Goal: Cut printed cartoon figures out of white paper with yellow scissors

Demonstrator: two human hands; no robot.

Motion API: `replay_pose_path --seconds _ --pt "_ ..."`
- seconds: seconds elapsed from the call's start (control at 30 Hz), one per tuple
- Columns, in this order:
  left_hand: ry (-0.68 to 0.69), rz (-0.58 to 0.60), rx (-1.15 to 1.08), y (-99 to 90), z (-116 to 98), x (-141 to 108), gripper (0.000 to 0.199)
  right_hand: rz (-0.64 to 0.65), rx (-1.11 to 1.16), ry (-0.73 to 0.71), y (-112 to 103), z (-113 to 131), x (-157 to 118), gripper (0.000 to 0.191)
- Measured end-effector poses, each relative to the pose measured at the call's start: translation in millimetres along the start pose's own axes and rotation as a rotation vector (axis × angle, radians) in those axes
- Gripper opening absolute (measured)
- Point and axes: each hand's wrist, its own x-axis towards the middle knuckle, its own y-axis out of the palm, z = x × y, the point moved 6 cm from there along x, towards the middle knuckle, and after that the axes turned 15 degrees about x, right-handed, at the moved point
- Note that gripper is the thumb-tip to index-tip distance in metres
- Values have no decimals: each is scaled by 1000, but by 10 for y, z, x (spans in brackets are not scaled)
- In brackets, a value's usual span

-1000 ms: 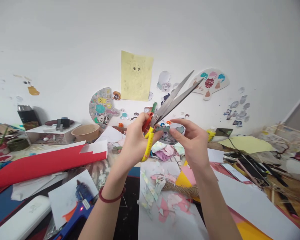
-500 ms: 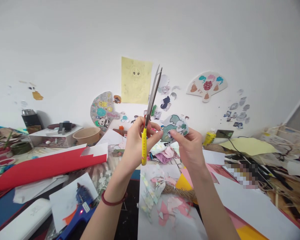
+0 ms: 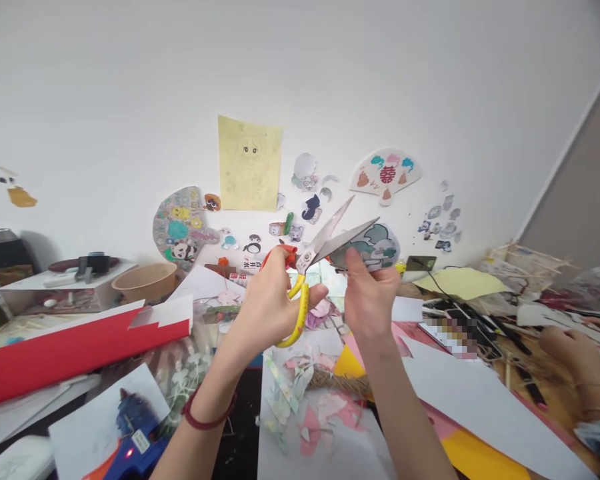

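Red-and-yellow-handled scissors (image 3: 306,257) are in my left hand (image 3: 275,301), with fingers and thumb around the handles. Their blades are spread and point up to the right. Pinched in my right hand (image 3: 371,299) is a rounded paper cutout (image 3: 383,245) with a green drawing. The lower blade overlaps the cutout's left part; whether it touches the paper I cannot tell. Beneath both hands, pink and pale green paper scraps (image 3: 315,427) lie on a white sheet (image 3: 280,465).
A blue glue gun (image 3: 137,443) with a red light lies at the lower left, near a red board (image 3: 80,347). A brown bowl (image 3: 145,283) stands behind. Another person's hand (image 3: 570,353) is at the right edge. Drawings hang on the wall.
The scissors have tilted right and opened, with the blades now over the cutout. My left hand no longer touches the cutout. The view has turned right, and another person's hand has come in.
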Motion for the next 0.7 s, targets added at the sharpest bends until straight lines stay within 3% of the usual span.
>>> replay_pose_path --seconds 0.17,0.43,0.7 --pt "12 -3 32 83 -123 -24 31 19 -65 -72 -1 46 5 19" --pt "-25 -15 40 49 -165 -48 30 6 77 35 34 -4 -34 20" --pt "-4 -69 53 1 -176 -51 30 13 35 83 91 -60 -110 27"
